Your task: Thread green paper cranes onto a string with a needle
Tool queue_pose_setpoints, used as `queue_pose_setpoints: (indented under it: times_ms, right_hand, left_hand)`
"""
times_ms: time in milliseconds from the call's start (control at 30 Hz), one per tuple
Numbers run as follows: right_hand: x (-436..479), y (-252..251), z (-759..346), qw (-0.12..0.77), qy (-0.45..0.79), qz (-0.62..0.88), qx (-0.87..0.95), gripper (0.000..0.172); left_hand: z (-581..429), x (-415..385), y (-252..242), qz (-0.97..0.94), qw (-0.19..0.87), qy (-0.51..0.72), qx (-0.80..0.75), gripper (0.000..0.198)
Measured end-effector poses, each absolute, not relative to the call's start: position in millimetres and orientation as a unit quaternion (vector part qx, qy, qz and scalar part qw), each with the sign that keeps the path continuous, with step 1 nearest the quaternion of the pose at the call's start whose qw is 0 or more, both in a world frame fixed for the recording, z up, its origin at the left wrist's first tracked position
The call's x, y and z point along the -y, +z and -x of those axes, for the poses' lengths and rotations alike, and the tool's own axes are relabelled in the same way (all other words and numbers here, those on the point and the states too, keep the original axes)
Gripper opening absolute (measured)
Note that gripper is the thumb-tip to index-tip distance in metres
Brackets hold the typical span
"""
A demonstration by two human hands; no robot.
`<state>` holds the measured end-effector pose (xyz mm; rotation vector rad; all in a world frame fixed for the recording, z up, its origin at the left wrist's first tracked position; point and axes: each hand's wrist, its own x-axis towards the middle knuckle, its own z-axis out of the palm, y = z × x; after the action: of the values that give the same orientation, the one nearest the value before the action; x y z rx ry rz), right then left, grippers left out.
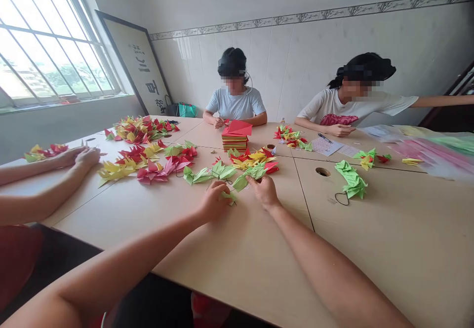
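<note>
At the far left, a co-worker's hands (87,158) rest over the counter (388,239). Behind them a framed board (142,64) leans by the window, its large dark characters running down it, too slanted to read with certainty. Nearer stand a mixed pile (135,130) of folded paper and a yellow cluster (120,168), then a green row (209,174) just beyond the left hand.

The left hand (215,202) is curled, pinching a green scrap (230,198) at its fingertips; the scrap sticks out to the right, its long axis roughly crosswise. Just right of it, the green bundle (247,177) is gripped by the right hand (263,194) between thumb and fingers. The bundle lies beyond and left of that hand, slanting from near left to far right, its broad end toward the left hand.

Past them sits a paper stack (237,142), red on top. Farther right, a sheet (326,146) bears handwriting too small to read, with a pen (324,138) on it. A green strand (351,179) with a black loop (341,199) lies well apart from the right hand.
</note>
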<state>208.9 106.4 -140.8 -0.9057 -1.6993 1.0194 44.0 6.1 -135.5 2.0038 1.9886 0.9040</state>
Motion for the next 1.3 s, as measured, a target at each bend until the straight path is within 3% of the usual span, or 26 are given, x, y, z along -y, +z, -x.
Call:
queue_pose_setpoints:
  times_ms: [767,1033,1133,1300]
  right_hand:
    - [-94.2,-130.5,-204.7,0.403,0.325,0.385,0.764,0.025]
    - [-91.5,-129.9,-205.2,0.391,0.296,0.38,0.784,0.025]
    - [-92.3,-129.6,-205.7,0.386,0.286,0.384,0.788,0.025]
    - [-91.6,-128.3,-205.7,0.381,0.271,0.386,0.795,0.026]
  left_hand:
    - [-49.0,2.4,-138.7,-0.687,-0.028,0.382,-0.617,0.026]
    - [-64.4,17.2,-136.7,-0.706,0.0,0.378,-0.599,0.02]
    - [-62.6,16.2,-140.7,-0.684,0.01,0.392,-0.615,0.03]
    - [-59.0,12.6,-143.1,-0.647,-0.003,0.388,-0.656,0.067]
